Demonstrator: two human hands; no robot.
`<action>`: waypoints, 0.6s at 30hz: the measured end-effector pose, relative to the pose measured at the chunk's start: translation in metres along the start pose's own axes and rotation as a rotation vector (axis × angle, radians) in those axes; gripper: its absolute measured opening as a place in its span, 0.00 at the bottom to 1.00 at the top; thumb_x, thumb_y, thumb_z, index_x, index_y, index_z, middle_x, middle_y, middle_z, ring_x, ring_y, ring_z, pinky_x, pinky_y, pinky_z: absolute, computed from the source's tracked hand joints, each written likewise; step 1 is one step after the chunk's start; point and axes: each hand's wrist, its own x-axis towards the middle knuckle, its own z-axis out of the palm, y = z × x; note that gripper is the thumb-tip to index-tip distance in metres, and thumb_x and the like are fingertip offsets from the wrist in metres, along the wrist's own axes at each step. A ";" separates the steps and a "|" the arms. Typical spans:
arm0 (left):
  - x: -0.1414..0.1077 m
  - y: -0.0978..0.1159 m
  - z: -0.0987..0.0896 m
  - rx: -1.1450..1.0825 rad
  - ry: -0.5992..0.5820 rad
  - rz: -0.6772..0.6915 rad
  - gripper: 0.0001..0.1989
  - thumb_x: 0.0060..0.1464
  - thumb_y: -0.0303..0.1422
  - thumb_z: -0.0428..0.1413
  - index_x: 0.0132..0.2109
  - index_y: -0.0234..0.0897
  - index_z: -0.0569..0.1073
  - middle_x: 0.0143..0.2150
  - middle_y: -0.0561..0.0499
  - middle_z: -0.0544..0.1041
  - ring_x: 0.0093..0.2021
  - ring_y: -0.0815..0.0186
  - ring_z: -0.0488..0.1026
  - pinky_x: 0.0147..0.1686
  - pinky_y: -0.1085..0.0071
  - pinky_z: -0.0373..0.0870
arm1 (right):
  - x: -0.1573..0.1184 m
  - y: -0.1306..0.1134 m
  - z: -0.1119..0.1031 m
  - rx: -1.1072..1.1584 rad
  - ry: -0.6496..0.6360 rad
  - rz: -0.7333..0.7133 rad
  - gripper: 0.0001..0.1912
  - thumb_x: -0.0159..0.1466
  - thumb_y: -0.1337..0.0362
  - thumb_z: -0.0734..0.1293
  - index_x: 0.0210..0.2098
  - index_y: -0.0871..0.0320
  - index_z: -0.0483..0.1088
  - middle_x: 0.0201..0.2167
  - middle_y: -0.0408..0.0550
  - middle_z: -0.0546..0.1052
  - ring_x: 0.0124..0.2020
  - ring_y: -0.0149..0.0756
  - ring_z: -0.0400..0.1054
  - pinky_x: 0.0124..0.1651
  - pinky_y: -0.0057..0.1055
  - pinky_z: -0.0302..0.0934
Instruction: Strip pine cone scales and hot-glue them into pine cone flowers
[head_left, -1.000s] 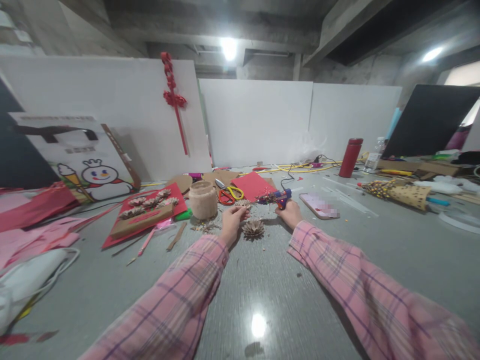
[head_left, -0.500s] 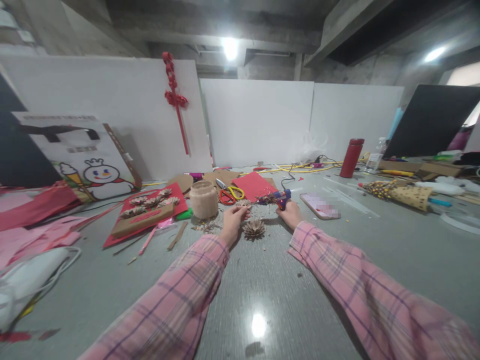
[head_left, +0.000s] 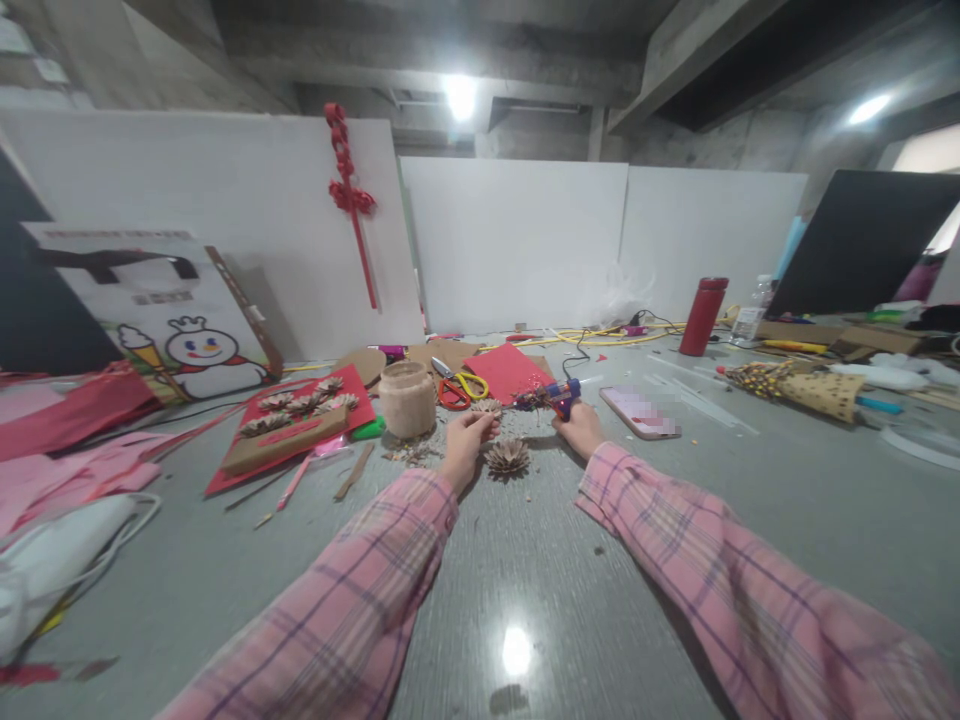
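My right hand (head_left: 581,430) is wrapped round the handle of a blue hot glue gun (head_left: 568,397), its nozzle end pointing left towards my other hand. My left hand (head_left: 469,440) is pinched closed on a small brown paper flower (head_left: 487,406), partly hidden behind the fingertips. Between the two hands, a bigger brown layered paper flower (head_left: 508,459) rests on the grey table (head_left: 480,580). Scissors (head_left: 454,390) with red and yellow handles lie open just beyond my left hand.
Left of my hands stand a brown round pot (head_left: 407,402) and a red card (head_left: 358,395) bearing several paper flowers. A phone (head_left: 640,412) lies to the right. Farther off are red paper (head_left: 510,370), a red flask (head_left: 703,317), a water bottle (head_left: 752,310) and a wrapped bouquet (head_left: 799,386).
Almost nothing differs. Both hands, the glue gun and the flowers stay in nearly the same places.
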 end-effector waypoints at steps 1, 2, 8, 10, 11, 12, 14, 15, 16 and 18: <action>0.000 0.000 0.000 0.000 -0.001 0.001 0.11 0.31 0.35 0.59 0.23 0.30 0.69 0.19 0.52 0.70 0.18 0.75 0.65 0.23 0.75 0.63 | 0.000 0.000 0.000 0.000 0.002 -0.006 0.12 0.50 0.66 0.59 0.33 0.64 0.66 0.30 0.51 0.72 0.30 0.32 0.64 0.31 0.23 0.52; 0.000 0.000 0.000 0.000 -0.001 0.002 0.12 0.31 0.35 0.59 0.23 0.30 0.69 0.19 0.52 0.70 0.18 0.75 0.65 0.23 0.75 0.63 | 0.000 0.000 0.001 0.001 0.005 -0.007 0.12 0.50 0.67 0.59 0.33 0.64 0.66 0.30 0.51 0.72 0.30 0.32 0.64 0.31 0.23 0.52; 0.001 -0.001 0.000 -0.015 -0.003 -0.010 0.11 0.31 0.33 0.59 0.23 0.30 0.68 0.18 0.53 0.70 0.18 0.75 0.65 0.22 0.77 0.62 | 0.001 0.001 0.001 0.005 -0.001 0.003 0.12 0.51 0.66 0.59 0.33 0.65 0.66 0.30 0.51 0.72 0.30 0.32 0.64 0.31 0.23 0.52; 0.001 -0.001 0.000 -0.013 -0.001 -0.012 0.11 0.31 0.33 0.59 0.23 0.30 0.68 0.18 0.53 0.70 0.17 0.76 0.65 0.22 0.77 0.62 | 0.001 0.001 0.001 0.002 -0.009 0.003 0.12 0.51 0.66 0.59 0.33 0.65 0.67 0.29 0.51 0.72 0.30 0.32 0.64 0.31 0.23 0.52; 0.001 -0.001 0.000 -0.011 0.001 -0.013 0.11 0.31 0.33 0.59 0.23 0.30 0.68 0.18 0.53 0.70 0.17 0.76 0.65 0.22 0.77 0.62 | 0.001 0.001 0.001 0.002 -0.011 -0.001 0.12 0.51 0.66 0.59 0.33 0.64 0.67 0.30 0.51 0.72 0.30 0.32 0.64 0.31 0.23 0.52; 0.001 -0.001 -0.001 -0.010 0.001 -0.013 0.10 0.32 0.33 0.59 0.23 0.30 0.68 0.18 0.53 0.70 0.17 0.76 0.65 0.22 0.77 0.62 | 0.001 0.001 0.001 0.002 -0.011 -0.005 0.12 0.51 0.66 0.59 0.33 0.64 0.67 0.30 0.52 0.72 0.30 0.32 0.64 0.31 0.23 0.51; 0.002 -0.002 -0.001 -0.010 0.001 -0.013 0.10 0.32 0.32 0.59 0.23 0.30 0.68 0.18 0.53 0.70 0.18 0.76 0.65 0.22 0.77 0.62 | 0.001 0.001 0.001 0.003 -0.006 -0.010 0.12 0.51 0.66 0.59 0.33 0.65 0.66 0.30 0.52 0.72 0.31 0.32 0.64 0.31 0.23 0.51; 0.002 -0.002 -0.001 -0.011 0.001 -0.013 0.10 0.32 0.32 0.59 0.23 0.30 0.68 0.18 0.53 0.70 0.18 0.75 0.65 0.22 0.77 0.62 | 0.001 0.001 0.001 0.002 -0.005 -0.010 0.12 0.51 0.66 0.59 0.33 0.65 0.66 0.30 0.52 0.72 0.31 0.32 0.64 0.31 0.23 0.51; 0.002 -0.003 -0.001 -0.011 0.001 -0.012 0.10 0.32 0.32 0.58 0.23 0.30 0.68 0.18 0.53 0.70 0.18 0.76 0.65 0.23 0.77 0.62 | 0.001 0.002 0.001 0.001 -0.005 -0.008 0.12 0.51 0.66 0.59 0.33 0.65 0.66 0.30 0.52 0.72 0.31 0.32 0.64 0.31 0.23 0.51; 0.002 -0.003 -0.001 -0.010 -0.001 -0.009 0.09 0.32 0.32 0.58 0.23 0.30 0.68 0.18 0.53 0.70 0.18 0.76 0.65 0.23 0.77 0.62 | 0.001 0.002 0.001 0.001 -0.009 -0.006 0.12 0.51 0.66 0.59 0.33 0.65 0.66 0.30 0.52 0.72 0.31 0.33 0.64 0.31 0.24 0.51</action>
